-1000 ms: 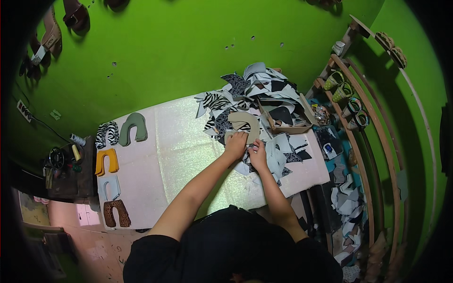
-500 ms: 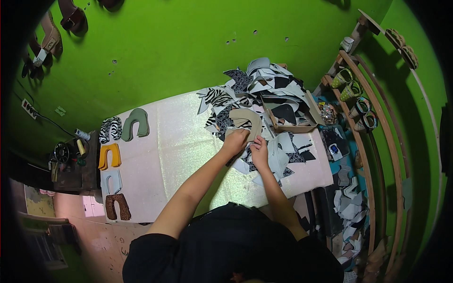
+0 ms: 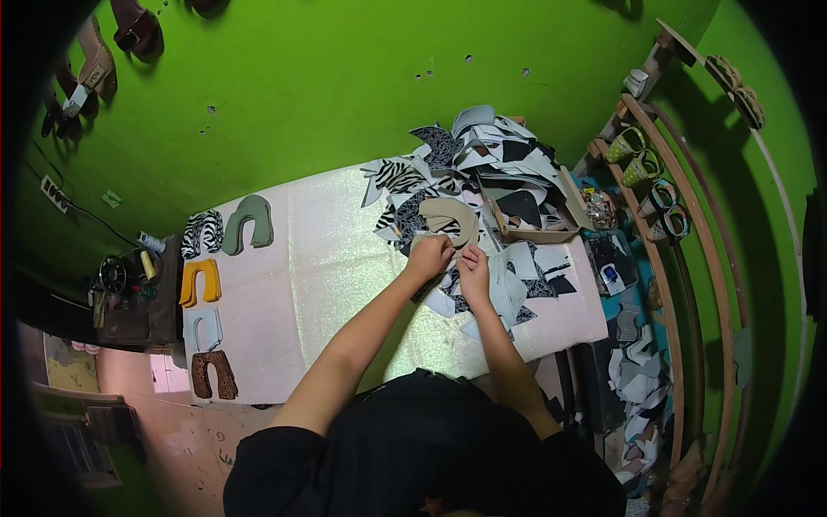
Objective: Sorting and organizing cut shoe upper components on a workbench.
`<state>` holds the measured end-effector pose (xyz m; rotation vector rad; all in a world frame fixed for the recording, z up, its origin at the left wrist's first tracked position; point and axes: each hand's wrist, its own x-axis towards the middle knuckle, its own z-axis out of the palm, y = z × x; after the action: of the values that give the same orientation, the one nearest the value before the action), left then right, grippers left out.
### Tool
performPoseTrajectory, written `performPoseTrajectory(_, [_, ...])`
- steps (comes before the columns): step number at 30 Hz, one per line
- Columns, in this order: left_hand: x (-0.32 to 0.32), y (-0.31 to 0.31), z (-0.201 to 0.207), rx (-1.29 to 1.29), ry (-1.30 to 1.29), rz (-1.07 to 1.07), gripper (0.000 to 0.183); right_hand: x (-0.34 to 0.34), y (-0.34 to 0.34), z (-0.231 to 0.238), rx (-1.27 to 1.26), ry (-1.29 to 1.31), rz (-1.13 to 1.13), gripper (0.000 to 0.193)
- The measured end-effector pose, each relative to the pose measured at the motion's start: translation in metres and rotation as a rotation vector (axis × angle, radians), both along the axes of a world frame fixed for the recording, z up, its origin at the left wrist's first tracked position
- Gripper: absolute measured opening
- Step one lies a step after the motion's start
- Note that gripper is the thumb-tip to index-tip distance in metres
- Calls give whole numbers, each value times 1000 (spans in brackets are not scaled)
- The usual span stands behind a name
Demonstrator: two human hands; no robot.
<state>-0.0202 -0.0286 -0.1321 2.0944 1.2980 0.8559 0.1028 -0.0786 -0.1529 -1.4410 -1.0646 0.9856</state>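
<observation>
A beige U-shaped piece of sheet material (image 3: pixel 451 212), curve away from me, lies over the scraps on the table. My left hand (image 3: pixel 428 258) is closed at its near left end and hides that end. Close beside it, my right hand (image 3: pixel 472 274) has its fingers pinched together by the piece's near right end. Anything small between the fingertips is too hard to make out. Zebra-print scraps (image 3: pixel 401 177) and grey and white cut scraps (image 3: pixel 510 276) spread around and under both hands.
Along the table's left side sit U-shaped stacks: zebra (image 3: pixel 202 233), green (image 3: pixel 248 226), yellow (image 3: pixel 200 283), pale blue (image 3: pixel 206 331) and brown spotted (image 3: pixel 214 375). A cardboard box (image 3: pixel 543 233) heaped with offcuts stands at the back right. Sandals (image 3: pixel 633 155) hang on a wooden rack (image 3: pixel 680 284).
My hands stay at the beige piece's near ends, with the fingertips shifted slightly. Less of its right end shows between them now. The stacks on the left have not moved.
</observation>
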Motion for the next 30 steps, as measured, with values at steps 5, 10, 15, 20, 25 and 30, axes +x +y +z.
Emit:
performPoseTrajectory(5, [1, -1, 7, 3, -46, 70, 16, -2, 1, -1, -26, 0, 8, 42])
performPoseTrajectory(10, [4, -6, 34, 25, -82, 142, 18, -5, 1, 3, -29, 38, 1, 43])
performPoseTrajectory(15, [-12, -6, 56, 59, -271, 137, 19, -10, 0, 10, -8, 58, -17, 42])
performPoseTrajectory(20, [-51, -20, 82, -506, -797, -151, 15, -20, 4, 19, 62, 145, 46, 42])
performPoseTrajectory(25, [-98, -43, 89, -574, -841, -186, 16, -57, -2, 38, 43, 440, 299, 40])
performPoseTrajectory(30, [-150, -71, 100, -764, -1027, -280, 19, -95, -16, 60, -112, 559, 551, 23])
